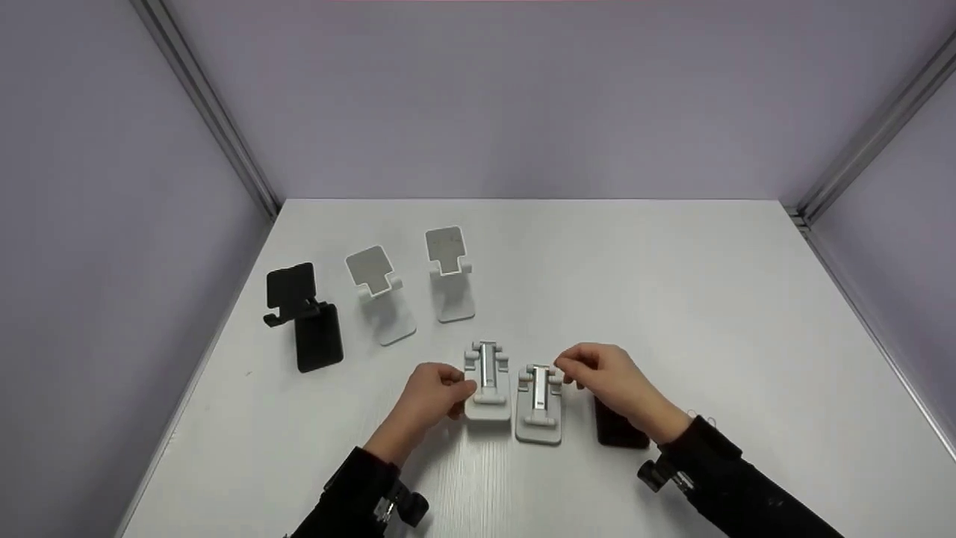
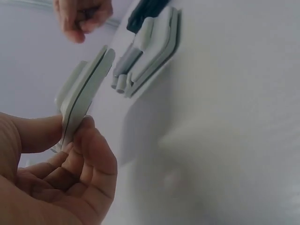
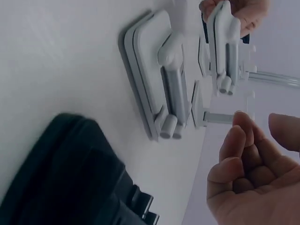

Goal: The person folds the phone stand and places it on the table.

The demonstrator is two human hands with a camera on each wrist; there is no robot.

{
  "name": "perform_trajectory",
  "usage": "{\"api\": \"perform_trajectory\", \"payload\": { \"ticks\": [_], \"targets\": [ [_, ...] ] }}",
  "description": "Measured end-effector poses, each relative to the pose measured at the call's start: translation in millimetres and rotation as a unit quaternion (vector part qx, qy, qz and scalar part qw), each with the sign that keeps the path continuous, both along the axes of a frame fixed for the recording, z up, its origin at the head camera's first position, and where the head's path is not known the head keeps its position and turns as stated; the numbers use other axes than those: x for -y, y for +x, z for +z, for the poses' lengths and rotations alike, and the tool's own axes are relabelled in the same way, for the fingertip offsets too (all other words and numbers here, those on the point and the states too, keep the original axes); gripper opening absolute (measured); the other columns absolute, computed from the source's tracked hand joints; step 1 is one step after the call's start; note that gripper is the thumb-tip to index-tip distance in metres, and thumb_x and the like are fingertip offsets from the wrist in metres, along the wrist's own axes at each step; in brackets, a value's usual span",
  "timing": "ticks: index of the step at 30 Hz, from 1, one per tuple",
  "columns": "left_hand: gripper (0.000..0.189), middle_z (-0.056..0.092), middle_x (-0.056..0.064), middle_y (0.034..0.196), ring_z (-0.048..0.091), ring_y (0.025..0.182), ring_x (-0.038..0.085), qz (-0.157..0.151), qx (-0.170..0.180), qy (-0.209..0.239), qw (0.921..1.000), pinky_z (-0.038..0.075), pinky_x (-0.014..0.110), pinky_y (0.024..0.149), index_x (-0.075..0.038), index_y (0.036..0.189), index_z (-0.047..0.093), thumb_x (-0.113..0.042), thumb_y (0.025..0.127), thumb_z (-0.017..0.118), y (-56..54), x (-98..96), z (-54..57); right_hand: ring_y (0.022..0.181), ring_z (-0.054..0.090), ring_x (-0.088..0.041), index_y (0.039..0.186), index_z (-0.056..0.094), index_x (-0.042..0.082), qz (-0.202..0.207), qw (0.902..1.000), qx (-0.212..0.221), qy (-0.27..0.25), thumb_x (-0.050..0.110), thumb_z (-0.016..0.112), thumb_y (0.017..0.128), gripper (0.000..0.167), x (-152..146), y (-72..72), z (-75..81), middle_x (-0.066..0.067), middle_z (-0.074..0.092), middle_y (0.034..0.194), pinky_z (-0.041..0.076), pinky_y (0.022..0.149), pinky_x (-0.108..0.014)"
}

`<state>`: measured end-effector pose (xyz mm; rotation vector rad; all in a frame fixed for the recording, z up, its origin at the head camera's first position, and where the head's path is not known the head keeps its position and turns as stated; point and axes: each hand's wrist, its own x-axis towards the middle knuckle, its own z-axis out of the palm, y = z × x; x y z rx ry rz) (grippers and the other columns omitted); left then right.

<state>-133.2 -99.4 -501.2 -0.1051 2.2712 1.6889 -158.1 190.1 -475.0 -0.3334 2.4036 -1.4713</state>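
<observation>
My left hand (image 1: 432, 388) pinches a folded white phone stand (image 1: 488, 407) by its side edge, thumb on one face and fingers on the other. In the left wrist view that stand (image 2: 84, 91) is raised off the table. A second folded white phone stand (image 1: 538, 430) lies flat just to its right. Near this second stand's upper right corner, my right hand (image 1: 609, 377) hovers with loosely bent fingers and nothing between them. A folded black phone stand (image 1: 617, 430) lies below the right hand, partly hidden by the wrist in the head view.
Two unfolded white phone stands (image 1: 452, 299) (image 1: 392, 317) stand towards the back left. Left of them is an unfolded black phone stand (image 1: 319, 344). Pale walls (image 1: 523, 97) border the white table (image 1: 709, 284) at the back and sides.
</observation>
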Motion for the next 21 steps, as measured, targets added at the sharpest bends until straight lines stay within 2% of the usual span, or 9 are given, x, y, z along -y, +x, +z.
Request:
{"api": "perform_trajectory", "payload": {
  "ticks": [5,10,16,21],
  "targets": [
    [0.012,0.06,0.001,0.066,0.055,0.058,0.012,0.0,0.007,-0.065,0.9979,0.046,0.022,0.052,0.0,0.086,0.071,-0.01,0.091,0.068,1.3,5.8,-5.4,0.092,0.064,-0.035,0.109,0.075,0.007,-0.024,0.9988,-0.03,0.03,0.024,0.065,0.101,0.021,-14,-8.3,3.5,-0.006,0.071,0.09,0.055,0.077,-0.032],
    [0.013,0.062,0.001,0.067,0.055,0.058,0.012,0.004,0.008,-0.107,0.9942,0.046,0.022,0.05,0.0,0.086,0.073,-0.012,0.09,0.069,2.1,8.4,-7.4,0.094,0.069,-0.03,0.111,0.075,0.007,-0.032,0.9939,-0.075,0.074,0.019,0.064,0.102,0.019,-28,-14.4,1.7,-0.011,0.073,0.098,0.055,0.077,-0.027],
    [0.016,0.066,0.004,0.073,0.057,0.058,0.013,0.007,-0.001,-0.145,0.9894,0.048,0.023,0.051,0.003,0.09,0.074,-0.013,0.089,0.07,2.7,9.9,-10.7,0.087,0.064,-0.021,0.112,0.073,0.002,-0.037,0.9742,-0.165,0.149,0.013,0.063,0.101,0.018,-51,-24.2,-6.9,-0.007,0.074,0.099,0.052,0.074,-0.034],
    [0.016,0.064,0.003,0.07,0.056,0.058,0.013,0.009,-0.007,-0.174,0.9847,0.046,0.023,0.051,0.001,0.086,0.073,-0.015,0.09,0.071,5.0,10.5,-10.9,0.093,0.064,-0.029,0.116,0.07,-0.002,-0.049,0.9614,-0.176,0.206,0.012,0.062,0.101,0.022,-74,-32.9,-14.6,-0.013,0.072,0.104,0.055,0.08,-0.046]
  ]
}}
